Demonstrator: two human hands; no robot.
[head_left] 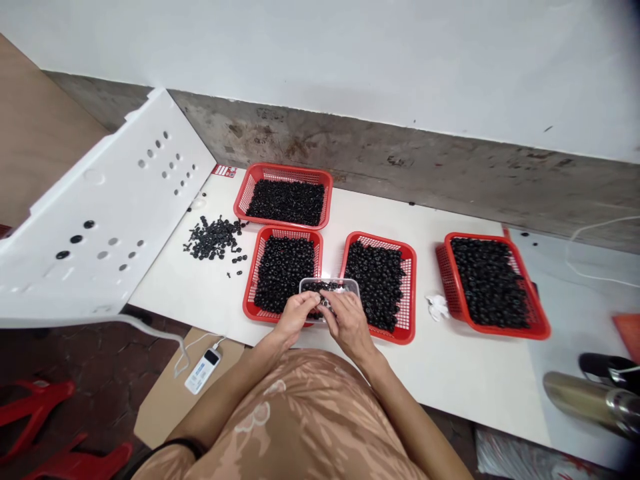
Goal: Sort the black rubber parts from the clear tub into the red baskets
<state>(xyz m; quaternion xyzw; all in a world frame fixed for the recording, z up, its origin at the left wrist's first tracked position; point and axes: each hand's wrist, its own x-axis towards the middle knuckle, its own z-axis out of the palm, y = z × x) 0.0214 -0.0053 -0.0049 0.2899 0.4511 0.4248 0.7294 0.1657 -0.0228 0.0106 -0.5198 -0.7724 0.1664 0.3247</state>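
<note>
Nothing legible in view. Small red-and-white sticker (224, 171) on the table (450, 373) edge, beside the top red basket (283, 171): print too small to read. White power bank (203, 375) on the cardboard (163, 417): dark display (212, 357) shows no readable digits, marks on the body blurred. Clear plastic tub (330, 284): no readable print either.

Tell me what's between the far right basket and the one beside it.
A crumpled white tissue lies on the table there, in the head view.
</note>
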